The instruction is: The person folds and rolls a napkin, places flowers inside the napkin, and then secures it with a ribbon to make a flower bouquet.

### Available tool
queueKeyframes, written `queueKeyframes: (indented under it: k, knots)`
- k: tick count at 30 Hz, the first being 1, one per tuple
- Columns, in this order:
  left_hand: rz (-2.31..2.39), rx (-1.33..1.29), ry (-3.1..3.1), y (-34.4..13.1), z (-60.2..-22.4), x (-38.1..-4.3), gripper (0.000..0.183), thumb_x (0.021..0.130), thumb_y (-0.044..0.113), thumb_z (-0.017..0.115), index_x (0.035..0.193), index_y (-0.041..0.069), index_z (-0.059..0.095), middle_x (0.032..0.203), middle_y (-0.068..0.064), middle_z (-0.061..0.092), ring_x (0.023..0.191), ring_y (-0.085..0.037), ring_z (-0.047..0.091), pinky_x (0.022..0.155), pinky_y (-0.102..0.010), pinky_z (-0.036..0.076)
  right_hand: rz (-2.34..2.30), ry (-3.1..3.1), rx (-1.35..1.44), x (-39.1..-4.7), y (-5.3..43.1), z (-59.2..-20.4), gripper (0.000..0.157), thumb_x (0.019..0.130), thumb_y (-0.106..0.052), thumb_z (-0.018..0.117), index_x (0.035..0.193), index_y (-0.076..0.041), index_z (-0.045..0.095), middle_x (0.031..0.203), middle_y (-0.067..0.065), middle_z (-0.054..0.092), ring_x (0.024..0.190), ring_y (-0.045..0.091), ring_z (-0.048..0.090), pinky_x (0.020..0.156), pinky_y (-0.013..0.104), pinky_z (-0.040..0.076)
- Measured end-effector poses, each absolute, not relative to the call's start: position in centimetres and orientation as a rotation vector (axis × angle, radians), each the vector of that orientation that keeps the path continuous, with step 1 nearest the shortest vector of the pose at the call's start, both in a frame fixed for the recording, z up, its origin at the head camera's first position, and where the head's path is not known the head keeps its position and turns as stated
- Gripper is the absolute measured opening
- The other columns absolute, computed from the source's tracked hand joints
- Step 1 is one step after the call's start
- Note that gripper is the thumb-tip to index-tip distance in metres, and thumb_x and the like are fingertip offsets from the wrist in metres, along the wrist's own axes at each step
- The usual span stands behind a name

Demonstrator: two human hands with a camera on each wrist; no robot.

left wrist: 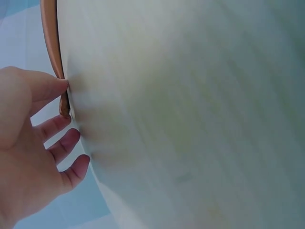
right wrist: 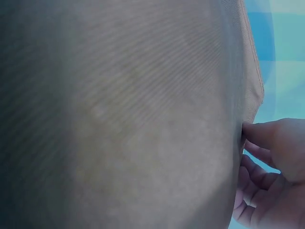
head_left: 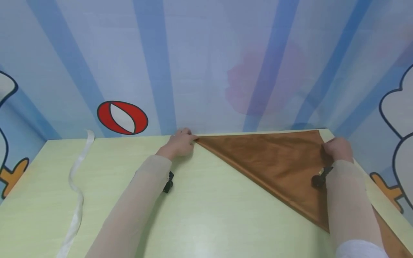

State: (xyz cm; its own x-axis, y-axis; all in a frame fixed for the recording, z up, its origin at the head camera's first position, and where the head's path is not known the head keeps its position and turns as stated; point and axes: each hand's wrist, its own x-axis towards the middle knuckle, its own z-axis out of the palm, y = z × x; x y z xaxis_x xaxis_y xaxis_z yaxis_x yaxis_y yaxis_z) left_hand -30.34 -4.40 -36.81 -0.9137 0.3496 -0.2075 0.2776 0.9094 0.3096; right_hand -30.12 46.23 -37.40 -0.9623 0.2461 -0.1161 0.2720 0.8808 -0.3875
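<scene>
A brown cloth [head_left: 274, 157] lies folded in a triangle on the pale table, its long slanted fold running from the table's back edge toward the lower right. At the pointed left corner, my left hand [head_left: 180, 143] pinches the cloth between thumb and fingers; the left wrist view shows the narrow brown tip [left wrist: 53, 43] under the thumb. My right hand [head_left: 339, 148] grips the cloth's right edge near its top right corner. In the right wrist view, the thumb and fingers [right wrist: 262, 136] pinch that edge. Part of the cloth is hidden under my right forearm.
A wavy white ribbon [head_left: 77, 179] runs down the left side of the table [head_left: 200, 200]. Behind the table stands a blue striped backdrop [head_left: 200, 64] with a red and white oval [head_left: 122, 117]. More brown cloth trails along the right edge, beyond my right sleeve [head_left: 351, 204].
</scene>
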Motion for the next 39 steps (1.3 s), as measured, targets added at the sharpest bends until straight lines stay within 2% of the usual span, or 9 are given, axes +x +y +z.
queueKeyframes:
  k: [3,6,9,13,14,19,25,33,39]
  knots:
    - [0.359,0.477,2.804,-4.2,-37.1,-30.5,0.046,0.101,0.015,0.038,0.147,0.014,0.04,0.142,-0.015,0.036,0.131,-0.034,0.031,0.106,-0.056,0.029,-0.619,2.996,0.386,-29.8,46.5,-37.6,0.037,0.093,-0.02,0.045,0.08,0.009,0.065,0.076,0.021,0.061,0.073,0.034,0.055,0.064,0.044,0.045]
    - [0.341,0.485,2.809,-3.9,-37.3,-30.6,0.047,0.101,0.015,0.038,0.147,0.014,0.04,0.143,-0.015,0.036,0.13,-0.034,0.031,0.105,-0.055,0.031,-0.626,3.022,0.349,-29.5,46.7,-37.6,0.038,0.094,-0.02,0.042,0.074,0.008,0.059,0.064,0.013,0.054,0.063,0.028,0.049,0.057,0.039,0.04]
    - [0.339,0.482,2.838,-3.4,-37.4,-30.6,0.047,0.1,0.015,0.039,0.147,0.013,0.039,0.145,-0.016,0.035,0.131,-0.035,0.031,0.105,-0.056,0.031,-0.659,3.046,0.308,-29.2,46.1,-37.0,0.037,0.096,-0.022,0.04,0.086,0.01,0.057,0.076,0.02,0.056,0.07,0.034,0.051,0.06,0.044,0.042]
    - [0.306,0.49,2.895,-2.6,-37.1,-30.0,0.046,0.1,0.016,0.041,0.146,0.013,0.042,0.146,-0.017,0.035,0.134,-0.037,0.03,0.105,-0.058,0.029,-0.715,3.071,0.19,-29.5,43.6,-35.7,0.049,0.099,-0.028,0.038,0.12,0.015,0.049,0.116,0.035,0.052,0.102,0.049,0.051,0.079,0.057,0.043]
    - [0.293,0.503,2.908,-2.4,-37.1,-29.8,0.046,0.099,0.017,0.042,0.146,0.014,0.042,0.146,-0.016,0.036,0.133,-0.037,0.031,0.105,-0.058,0.03,-0.725,3.082,0.15,-29.6,42.8,-35.3,0.051,0.1,-0.03,0.038,0.124,0.014,0.048,0.119,0.035,0.05,0.105,0.049,0.05,0.082,0.058,0.042]
    - [0.254,0.637,2.925,-0.6,-37.1,-28.3,0.044,0.1,0.019,0.044,0.144,0.015,0.045,0.145,-0.014,0.039,0.13,-0.035,0.034,0.101,-0.056,0.033,-0.763,3.154,-0.083,-29.5,38.5,-33.4,0.043,0.101,-0.028,0.042,0.119,0.01,0.054,0.112,0.033,0.057,0.1,0.045,0.055,0.083,0.056,0.043]
    - [0.235,0.812,2.915,2.3,-37.4,-26.3,0.042,0.1,0.022,0.048,0.141,0.016,0.049,0.14,-0.008,0.045,0.122,-0.028,0.038,0.1,-0.052,0.032,-0.767,3.123,-0.353,-27.2,33.5,-32.4,0.035,0.101,-0.02,0.047,0.116,0.009,0.058,0.107,0.029,0.062,0.099,0.041,0.058,0.084,0.054,0.045]
    - [0.092,1.038,2.839,7.0,-38.0,-23.7,0.043,0.101,0.024,0.043,0.144,0.017,0.046,0.147,-0.002,0.042,0.137,-0.022,0.036,0.107,-0.049,0.032,-0.724,3.034,-0.671,-23.2,29.3,-34.1,0.025,0.097,-0.013,0.054,0.112,0.005,0.064,0.105,0.018,0.067,0.098,0.034,0.063,0.083,0.049,0.05]
    - [0.029,1.055,2.737,9.3,-38.4,-22.7,0.047,0.103,0.028,0.039,0.149,0.019,0.036,0.157,0.001,0.028,0.146,-0.019,0.02,0.114,-0.053,0.019,-0.541,2.953,-0.734,-20.4,28.1,-35.9,0.037,0.099,-0.017,0.05,0.127,0.008,0.056,0.128,0.026,0.057,0.122,0.042,0.051,0.098,0.055,0.041]
